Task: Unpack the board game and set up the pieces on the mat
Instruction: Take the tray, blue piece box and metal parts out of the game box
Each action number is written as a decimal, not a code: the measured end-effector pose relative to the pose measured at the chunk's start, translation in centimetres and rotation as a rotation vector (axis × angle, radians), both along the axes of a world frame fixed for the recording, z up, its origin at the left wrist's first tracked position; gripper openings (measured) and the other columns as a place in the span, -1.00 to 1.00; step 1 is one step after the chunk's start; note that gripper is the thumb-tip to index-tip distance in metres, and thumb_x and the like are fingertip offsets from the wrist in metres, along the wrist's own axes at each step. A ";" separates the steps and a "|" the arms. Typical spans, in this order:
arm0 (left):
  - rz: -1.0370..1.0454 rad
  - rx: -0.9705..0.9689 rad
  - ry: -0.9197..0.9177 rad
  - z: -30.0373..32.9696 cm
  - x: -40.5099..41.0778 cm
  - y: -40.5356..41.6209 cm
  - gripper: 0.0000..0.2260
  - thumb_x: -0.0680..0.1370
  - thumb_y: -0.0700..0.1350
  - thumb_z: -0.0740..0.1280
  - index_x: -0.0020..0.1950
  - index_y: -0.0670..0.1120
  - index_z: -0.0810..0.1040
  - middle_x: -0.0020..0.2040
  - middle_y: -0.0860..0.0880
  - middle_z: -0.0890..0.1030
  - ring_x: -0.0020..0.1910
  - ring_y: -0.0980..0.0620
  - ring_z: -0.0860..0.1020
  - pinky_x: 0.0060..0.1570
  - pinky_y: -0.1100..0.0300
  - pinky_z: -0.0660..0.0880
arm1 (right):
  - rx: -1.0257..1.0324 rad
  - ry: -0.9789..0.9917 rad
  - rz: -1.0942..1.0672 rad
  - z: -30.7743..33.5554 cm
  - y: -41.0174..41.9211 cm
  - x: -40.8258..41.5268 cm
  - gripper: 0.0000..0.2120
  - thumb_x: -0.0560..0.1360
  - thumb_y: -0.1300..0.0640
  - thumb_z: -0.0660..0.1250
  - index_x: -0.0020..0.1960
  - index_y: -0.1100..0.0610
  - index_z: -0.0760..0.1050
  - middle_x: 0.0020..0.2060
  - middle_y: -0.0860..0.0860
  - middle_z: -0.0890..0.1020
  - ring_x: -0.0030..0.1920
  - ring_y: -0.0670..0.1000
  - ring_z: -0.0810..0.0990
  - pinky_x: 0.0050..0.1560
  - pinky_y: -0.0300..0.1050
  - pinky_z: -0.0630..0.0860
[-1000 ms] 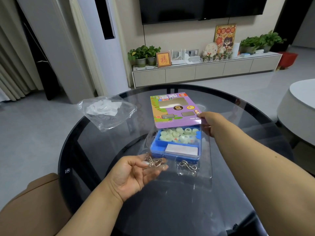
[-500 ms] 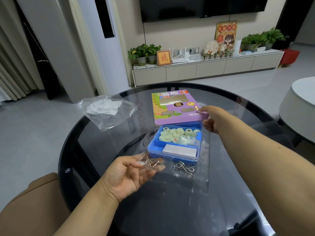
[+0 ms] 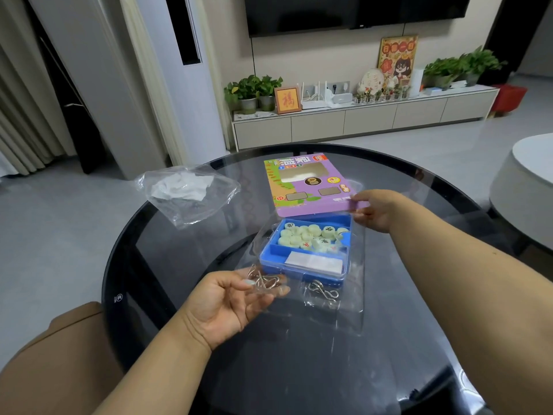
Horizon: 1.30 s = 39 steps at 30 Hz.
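Board game blister pack (image 3: 302, 283) above the glass counter (image 3: 179, 265), mid-unpacking: my left hand (image 3: 227, 304) pinches its clear near edge, my right hand (image 3: 374, 209) grips the purple card sleeve (image 3: 308, 187). Next I must slide the sleeve clear, exposing the blue tray (image 3: 302, 259).

Glossy dark glass table (image 3: 179, 265), clear plastic blister (image 3: 353, 295), shiny metal wire puzzle (image 3: 323, 292), crinkled plastic bag (image 3: 185, 196)

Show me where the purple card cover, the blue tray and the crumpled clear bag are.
purple card cover (image 3: 302, 187), head view, its printed face.
blue tray (image 3: 270, 254), head view, its left wall.
crumpled clear bag (image 3: 185, 193), head view, its middle.
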<state>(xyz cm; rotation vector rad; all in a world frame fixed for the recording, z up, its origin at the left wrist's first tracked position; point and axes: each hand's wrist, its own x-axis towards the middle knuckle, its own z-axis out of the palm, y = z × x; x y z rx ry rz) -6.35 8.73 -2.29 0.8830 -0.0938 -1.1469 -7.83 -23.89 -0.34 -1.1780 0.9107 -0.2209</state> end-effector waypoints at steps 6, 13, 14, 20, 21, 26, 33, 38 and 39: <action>-0.011 0.012 -0.017 0.0 0.3 -0.2 -0.31 -0.09 -0.41 0.51 0.06 -0.41 0.60 0.07 -0.41 0.58 -0.08 -0.35 0.64 -0.39 0.12 0.62 | -0.220 0.077 -0.022 0.7 0.1 0.3 -0.93 0.53 0.23 0.32 -0.07 0.09 0.46 -0.24 0.07 0.57 -0.49 -0.09 0.48 -0.41 -0.29 0.37; -0.054 0.011 -0.041 0.5 0.7 0.4 -0.32 -0.08 -0.41 0.50 0.06 -0.41 0.60 0.02 -0.41 0.59 -0.13 -0.35 0.64 -0.43 0.13 0.61 | 0.172 -0.256 -0.368 -0.2 -1.7 0.4 -0.78 0.54 0.44 0.15 0.05 0.20 0.45 -0.20 0.17 0.50 -0.34 0.05 0.52 -0.56 -0.27 0.51; -0.057 0.006 -0.040 0.6 0.7 0.5 -0.31 -0.07 -0.41 0.49 0.08 -0.41 0.59 0.02 -0.41 0.59 -0.14 -0.35 0.64 -0.43 0.13 0.61 | 0.188 -0.277 -0.389 -0.2 -1.7 0.4 -0.71 0.55 0.45 0.12 0.15 0.20 0.45 -0.18 0.17 0.49 -0.31 0.07 0.53 -0.49 -0.26 0.56; -0.057 -0.008 -0.038 0.7 1.0 0.8 -0.33 -0.08 -0.42 0.49 0.04 -0.43 0.60 0.01 -0.43 0.59 -0.17 -0.34 0.65 -0.44 0.14 0.61 | -0.128 0.063 -0.237 -0.4 -1.4 0.5 -0.65 0.51 0.33 0.31 0.28 0.17 0.46 -0.04 0.11 0.56 -0.25 0.10 0.56 -0.26 -0.18 0.60; -0.056 -0.006 -0.038 0.6 1.0 0.8 -0.35 -0.08 -0.42 0.49 0.03 -0.43 0.60 0.01 -0.43 0.59 -0.17 -0.34 0.65 -0.44 0.14 0.61 | -0.352 0.214 -0.166 -0.5 -1.4 0.5 -0.63 0.46 0.22 0.40 0.25 0.12 0.47 0.01 0.10 0.56 -0.15 0.12 0.56 -0.12 -0.10 0.59; -0.065 0.002 -0.044 0.4 1.1 0.8 -0.36 -0.05 -0.41 0.48 0.04 -0.42 0.60 0.03 -0.42 0.58 -0.15 -0.32 0.65 -0.43 0.14 0.61 | -1.190 0.211 0.167 0.6 1.2 1.0 -0.68 0.53 -0.06 0.27 0.26 -0.05 0.49 0.29 0.03 0.43 0.32 0.07 0.37 0.24 -0.08 0.31; -0.080 0.011 -0.049 0.3 1.1 1.3 -0.32 -0.05 -0.42 0.49 0.09 -0.43 0.58 -0.01 -0.43 0.58 -0.16 -0.35 0.64 -0.45 0.13 0.61 | -1.125 0.443 0.770 1.2 4.0 2.4 -0.43 0.57 -0.30 -0.19 0.48 -0.13 0.22 0.49 0.02 0.22 0.50 0.17 0.09 0.47 0.13 -0.03; -0.088 0.024 -0.062 0.1 1.3 2.2 -0.25 0.01 -0.42 0.46 0.23 -0.41 0.49 0.02 -0.46 0.56 -0.16 -0.36 0.64 -0.43 0.12 0.61 | -0.972 0.499 0.678 0.4 1.5 3.0 -0.27 0.44 -0.47 -0.17 0.50 -0.15 0.14 0.52 -0.03 0.15 0.52 0.13 0.05 0.48 0.19 -0.04; -0.083 0.022 -0.064 0.1 1.4 2.3 -0.24 0.01 -0.42 0.46 0.23 -0.41 0.49 0.02 -0.46 0.56 -0.16 -0.37 0.64 -0.43 0.12 0.61 | -0.967 0.514 0.667 0.4 1.1 3.0 -0.26 0.44 -0.48 -0.17 0.50 -0.15 0.13 0.52 -0.02 0.14 0.52 0.13 0.05 0.48 0.19 -0.03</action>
